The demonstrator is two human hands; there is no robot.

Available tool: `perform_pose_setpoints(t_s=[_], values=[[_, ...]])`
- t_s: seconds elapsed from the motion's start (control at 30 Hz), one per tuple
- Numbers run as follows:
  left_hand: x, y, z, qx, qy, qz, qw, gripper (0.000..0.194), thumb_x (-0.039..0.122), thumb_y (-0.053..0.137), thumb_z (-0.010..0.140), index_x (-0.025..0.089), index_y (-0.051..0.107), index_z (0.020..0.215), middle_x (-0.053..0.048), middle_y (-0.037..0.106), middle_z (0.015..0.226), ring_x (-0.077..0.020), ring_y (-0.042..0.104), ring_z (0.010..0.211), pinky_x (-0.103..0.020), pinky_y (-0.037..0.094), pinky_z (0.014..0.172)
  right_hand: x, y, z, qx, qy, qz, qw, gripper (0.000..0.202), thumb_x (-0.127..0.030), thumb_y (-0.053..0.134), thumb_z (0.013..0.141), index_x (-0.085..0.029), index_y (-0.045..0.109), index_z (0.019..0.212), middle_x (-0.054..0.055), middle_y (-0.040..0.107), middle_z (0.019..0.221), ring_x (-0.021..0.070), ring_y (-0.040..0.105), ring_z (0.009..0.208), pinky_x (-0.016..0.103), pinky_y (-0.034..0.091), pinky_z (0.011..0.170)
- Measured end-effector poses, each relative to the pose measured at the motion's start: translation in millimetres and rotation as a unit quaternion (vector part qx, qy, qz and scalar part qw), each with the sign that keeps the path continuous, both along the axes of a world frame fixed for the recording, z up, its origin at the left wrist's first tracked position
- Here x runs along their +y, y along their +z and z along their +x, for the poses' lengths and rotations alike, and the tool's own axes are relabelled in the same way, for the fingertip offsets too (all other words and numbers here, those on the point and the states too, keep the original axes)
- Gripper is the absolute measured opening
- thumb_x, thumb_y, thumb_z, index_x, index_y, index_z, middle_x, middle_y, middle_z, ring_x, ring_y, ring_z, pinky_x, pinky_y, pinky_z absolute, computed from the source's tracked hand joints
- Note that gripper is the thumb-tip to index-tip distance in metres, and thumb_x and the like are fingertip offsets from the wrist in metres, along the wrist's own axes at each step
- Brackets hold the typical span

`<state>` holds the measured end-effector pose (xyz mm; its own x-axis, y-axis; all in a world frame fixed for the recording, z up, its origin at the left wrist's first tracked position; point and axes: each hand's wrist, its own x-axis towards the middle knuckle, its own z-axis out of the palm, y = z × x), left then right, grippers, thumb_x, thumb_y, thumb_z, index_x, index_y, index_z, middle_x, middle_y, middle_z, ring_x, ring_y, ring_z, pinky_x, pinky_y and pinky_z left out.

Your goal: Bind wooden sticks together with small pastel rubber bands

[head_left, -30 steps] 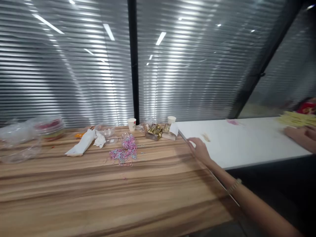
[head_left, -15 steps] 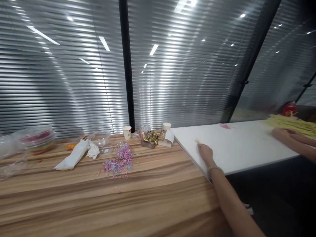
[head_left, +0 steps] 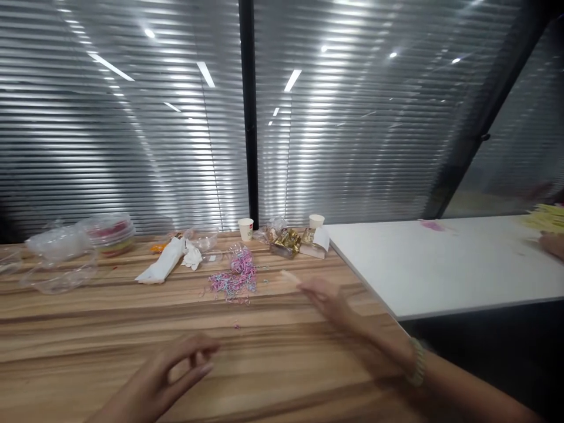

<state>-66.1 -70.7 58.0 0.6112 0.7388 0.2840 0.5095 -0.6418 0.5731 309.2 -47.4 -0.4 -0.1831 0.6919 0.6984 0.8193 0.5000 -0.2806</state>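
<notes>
We see a small pale stick (head_left: 289, 275) at the tips of the right hand (head_left: 328, 301). It is blurry, so we cannot tell if the fingers pinch it or only touch it. The stick is low over the wooden table (head_left: 273, 358), a little to the right of a pile of tiny pink and blue bands (head_left: 233, 277). The right hand is stretched out flat over the wood, and its fingers point toward the pile. There is a thin bracelet (head_left: 416, 361) on that wrist.

The left hand (head_left: 170, 370) is close to us, near the bottom of the picture. It is just above the wood. Its fingers are curled loosely and spread a bit, and it holds nothing.

Past the band pile, by the window blinds (head_left: 132, 129), there is a white crumpled bag (head_left: 164, 265). Near it stand a small paper cup (head_left: 245, 228) and a second paper cup (head_left: 316, 221). Between the cups lies a shiny gold wrapper (head_left: 286, 242). Far to the left are clear plastic tubs (head_left: 106, 234) stacked up with something red inside.

On the right, a white table (head_left: 440, 270) touches the wooden one. A small pink thing (head_left: 430, 225) lies on it near the back. At the far right edge we see another person's hand (head_left: 553, 244) beside a bunch of yellow sticks (head_left: 546, 217). That hand is well apart from ours.
</notes>
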Motion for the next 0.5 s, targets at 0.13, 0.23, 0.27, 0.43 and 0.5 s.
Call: perform_pose_setpoints(t_s=[0.13,0.23,0.27,0.43,0.5], values=[[48.7,2.8,54.1,0.013,-0.036,-0.098,0.994,0.035,0.039,0.056,0.076,0.018,0.061,0.103,-0.006,0.063,0.094,-0.0138,0.056,0.072,-0.024,0.047,0.067,14.7,-0.7,-91.1,0.023,0.105,-0.081,0.991,0.037,-0.037,0.031,0.084,-0.017,0.06,0.097,-0.001,0.054,0.093,-0.0113,0.049,0.087,-0.003,0.04,0.081],[72.0,-8.2,76.6,-0.103,-0.011,-0.17,0.98,0.031,0.041,0.055,0.075,0.013,0.065,0.085,-0.008,0.064,0.087,-0.0172,0.059,0.079,-0.025,0.047,0.07,24.0,-1.6,-126.0,0.12,0.121,-0.189,0.967,0.041,-0.039,0.028,0.084,-0.015,0.053,0.107,-0.001,0.053,0.099,-0.0123,0.05,0.087,-0.004,0.041,0.08],[75.6,-13.8,78.3,-0.134,0.002,-0.184,0.974,0.031,0.041,0.055,0.075,0.012,0.066,0.079,-0.009,0.065,0.083,-0.0176,0.059,0.079,-0.026,0.047,0.072,25.8,-2.0,-131.1,0.135,0.134,-0.22,0.957,0.042,-0.039,0.028,0.084,-0.015,0.05,0.111,-0.001,0.053,0.098,-0.0127,0.05,0.085,-0.004,0.041,0.079],[74.7,-39.7,69.8,-0.217,0.04,-0.286,0.933,0.032,0.041,0.061,0.07,0.011,0.068,0.08,-0.008,0.066,0.081,-0.0191,0.06,0.078,-0.028,0.049,0.07,26.6,-6.6,-132.5,0.12,0.169,-0.282,0.937,0.041,-0.04,0.03,0.083,-0.015,0.054,0.105,-0.001,0.054,0.095,-0.0118,0.051,0.083,-0.005,0.039,0.075],[72.3,-44.5,68.6,-0.238,0.05,-0.305,0.921,0.033,0.041,0.064,0.067,0.011,0.068,0.081,-0.008,0.066,0.081,-0.0198,0.06,0.078,-0.028,0.051,0.067,25.4,-8.7,-130.7,0.118,0.151,-0.273,0.943,0.041,-0.04,0.029,0.084,-0.016,0.057,0.103,-0.002,0.054,0.096,-0.0115,0.05,0.084,-0.005,0.038,0.074]])
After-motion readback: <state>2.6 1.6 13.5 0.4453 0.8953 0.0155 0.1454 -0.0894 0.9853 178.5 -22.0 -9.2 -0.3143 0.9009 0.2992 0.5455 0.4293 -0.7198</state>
